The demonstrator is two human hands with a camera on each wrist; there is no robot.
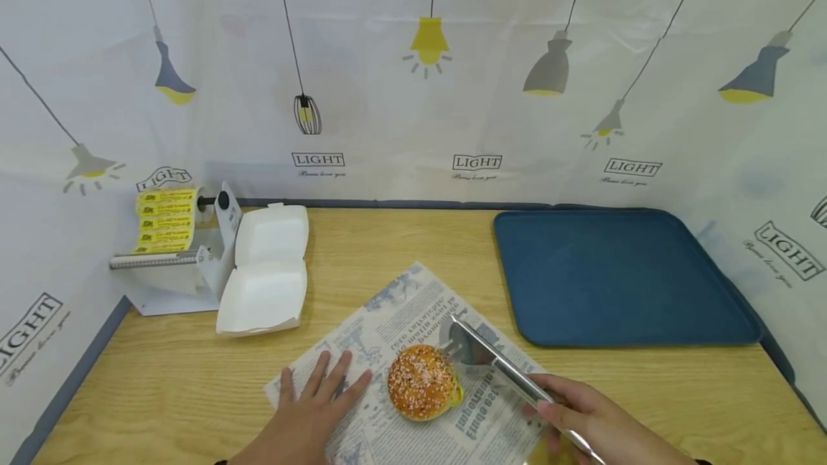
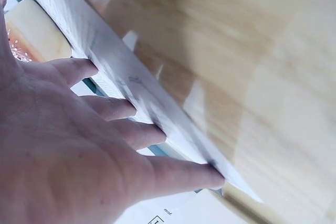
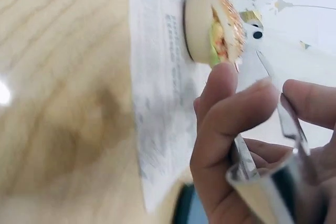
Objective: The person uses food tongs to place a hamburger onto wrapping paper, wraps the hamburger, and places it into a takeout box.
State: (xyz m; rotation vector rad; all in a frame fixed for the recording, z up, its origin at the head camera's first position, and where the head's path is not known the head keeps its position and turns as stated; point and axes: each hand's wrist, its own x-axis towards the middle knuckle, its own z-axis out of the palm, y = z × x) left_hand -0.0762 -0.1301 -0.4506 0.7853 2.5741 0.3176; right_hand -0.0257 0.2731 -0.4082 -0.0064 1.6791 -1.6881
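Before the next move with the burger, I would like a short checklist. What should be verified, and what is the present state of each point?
1. Burger lies on the printed paper: ok.
2. Top bun is on the burger, seeds up: ok.
3. Left hand is on the paper: ok, fingers spread.
4. Right hand grips the tongs: ok.
5. Tongs' ends are free of the burger: cannot tell; they are close beside it, contact unclear.
6. White box is open: ok, behind the left hand.
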